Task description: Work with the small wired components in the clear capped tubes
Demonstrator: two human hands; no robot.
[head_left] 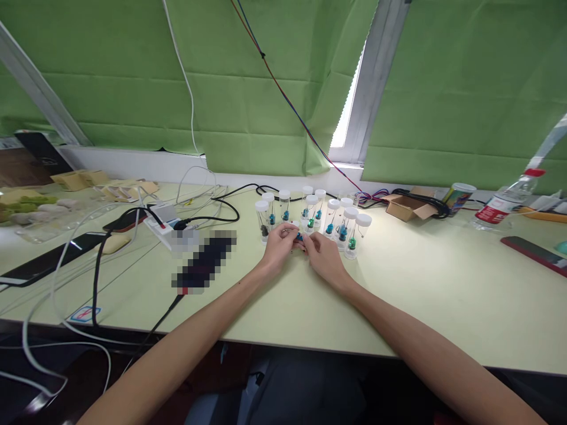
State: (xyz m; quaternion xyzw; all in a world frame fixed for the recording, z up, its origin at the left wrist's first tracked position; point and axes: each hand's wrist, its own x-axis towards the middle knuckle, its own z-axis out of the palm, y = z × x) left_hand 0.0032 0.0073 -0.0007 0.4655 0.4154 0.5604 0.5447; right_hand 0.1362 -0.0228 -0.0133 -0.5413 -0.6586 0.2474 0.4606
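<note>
My left hand (282,243) and my right hand (322,255) meet over the table, fingers pinched together. Between their fingertips shows a small dark-blue piece (300,237); its exact kind is too small to make out, and the fingers cover most of it. Around and behind the hands stand several see-through vials with white caps, each with blue or green bits and thin stems inside. One vial (261,221) is just left of my left hand. Another vial with a green piece (353,243) stands upright to the right of my right hand.
Left of my arms lie a pixelated dark device (206,262) with a cable, a white power strip (166,227) and tangled cords. An open cardboard box (410,206), a can (459,198) and a water bottle (505,200) stand at the back right. Green cloth (283,94) hangs behind the table.
</note>
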